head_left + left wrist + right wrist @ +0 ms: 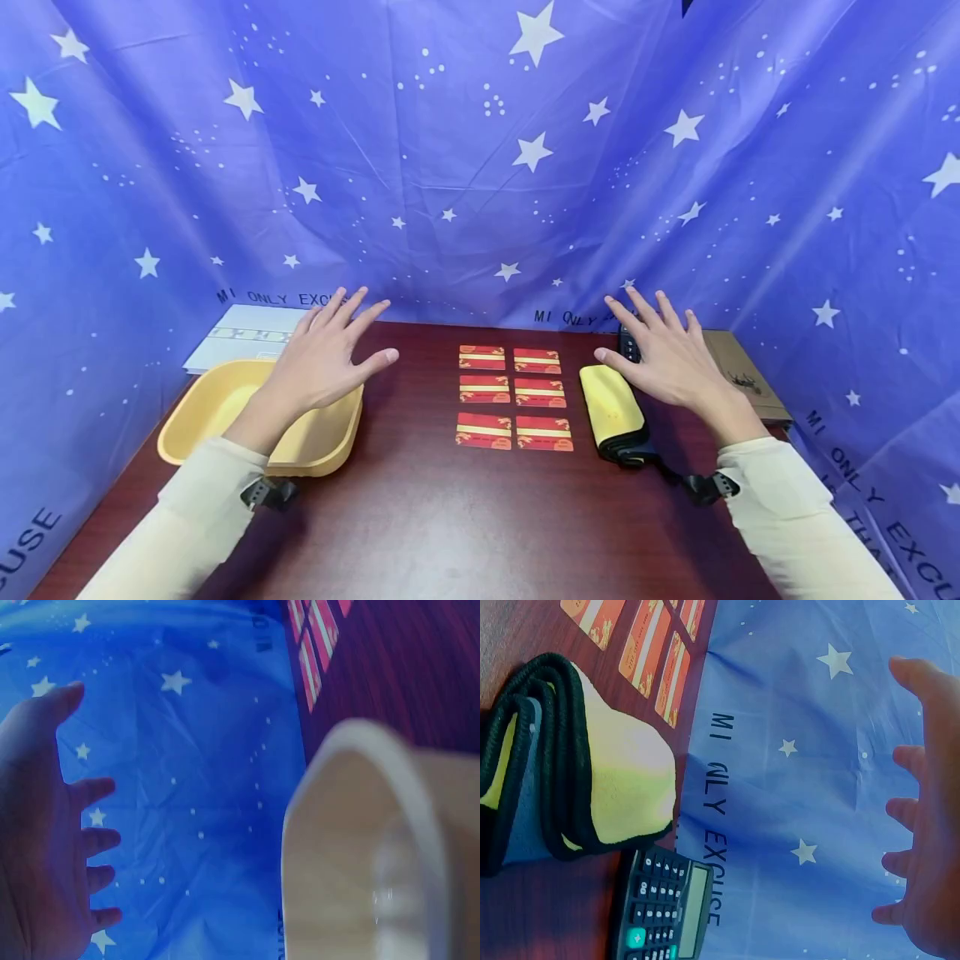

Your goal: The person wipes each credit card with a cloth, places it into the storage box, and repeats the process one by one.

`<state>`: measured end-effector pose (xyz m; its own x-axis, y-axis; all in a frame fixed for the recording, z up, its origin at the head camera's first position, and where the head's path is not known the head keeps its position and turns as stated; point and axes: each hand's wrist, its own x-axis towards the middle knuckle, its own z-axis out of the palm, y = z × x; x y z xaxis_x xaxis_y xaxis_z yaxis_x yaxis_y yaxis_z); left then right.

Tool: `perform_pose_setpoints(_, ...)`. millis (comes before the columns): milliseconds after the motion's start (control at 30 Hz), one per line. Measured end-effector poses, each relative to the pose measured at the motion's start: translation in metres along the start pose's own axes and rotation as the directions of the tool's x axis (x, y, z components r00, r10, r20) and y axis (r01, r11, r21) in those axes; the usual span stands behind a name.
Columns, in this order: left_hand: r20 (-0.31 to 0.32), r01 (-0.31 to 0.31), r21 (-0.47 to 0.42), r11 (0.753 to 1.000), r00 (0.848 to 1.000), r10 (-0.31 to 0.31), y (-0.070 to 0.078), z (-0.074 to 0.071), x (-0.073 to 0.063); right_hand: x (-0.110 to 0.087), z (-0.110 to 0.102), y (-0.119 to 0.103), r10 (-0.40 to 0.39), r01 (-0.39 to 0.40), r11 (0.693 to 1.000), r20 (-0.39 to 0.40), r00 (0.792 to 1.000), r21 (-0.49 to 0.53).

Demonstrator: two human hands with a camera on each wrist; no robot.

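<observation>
My left hand (318, 358) hovers over the yellow plastic basin (348, 446), fingers spread and holding nothing. My right hand (671, 358), also spread and holding nothing, is above the table's right side. Below it lie a folded yellow cloth with black edging (611, 404) and a black calculator (664, 907), which the hand partly hides in the head view. Between the hands, several red cards with a pale gold stripe (483, 431) lie flat in two columns. In the left wrist view the basin's rim (360, 735) shows close up, with the left hand apart from it.
A white box (240, 333) stands at the back left, partly behind the basin. At the back right is a brown box (750, 379) with a dark deer-like print. A blue curtain with white stars (450, 167) surrounds the dark red wooden table (450, 517).
</observation>
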<state>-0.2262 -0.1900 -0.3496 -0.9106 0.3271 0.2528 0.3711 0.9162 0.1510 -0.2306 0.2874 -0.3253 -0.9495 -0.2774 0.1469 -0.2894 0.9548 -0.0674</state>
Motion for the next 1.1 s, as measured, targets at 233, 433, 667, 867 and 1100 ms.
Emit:
perform_pose_setpoints(233,0.011,-0.003,-0.131,0.991,1.0,0.004,0.021,0.011,-0.007,-0.002,0.01,-0.001,0.013,-0.013,0.999,-0.017,1.0,0.048)
perform_pose_setpoints(433,0.017,0.006,-0.308,0.951,1.0,-0.001,0.046,0.02,-0.008,-0.004,0.036,0.002,0.014,-0.01,0.995,-0.041,0.999,0.097)
perform_pose_setpoints(667,0.006,-0.019,-0.46,0.888,1.0,0.024,0.073,0.036,-0.012,-0.009,0.064,0.004,0.045,-0.038,0.988,-0.043,0.998,0.152)
perform_pose_setpoints(867,-0.003,-0.016,-0.567,0.823,1.0,0.018,0.083,0.063,-0.016,-0.013,0.08,0.003,0.059,-0.051,0.979,-0.036,0.998,0.196)
perform_pose_setpoints(1100,0.071,0.014,-0.632,0.775,0.997,0.039,0.088,0.098,-0.018,-0.019,0.098,0.003,0.077,-0.075,0.972,-0.001,0.997,0.221)
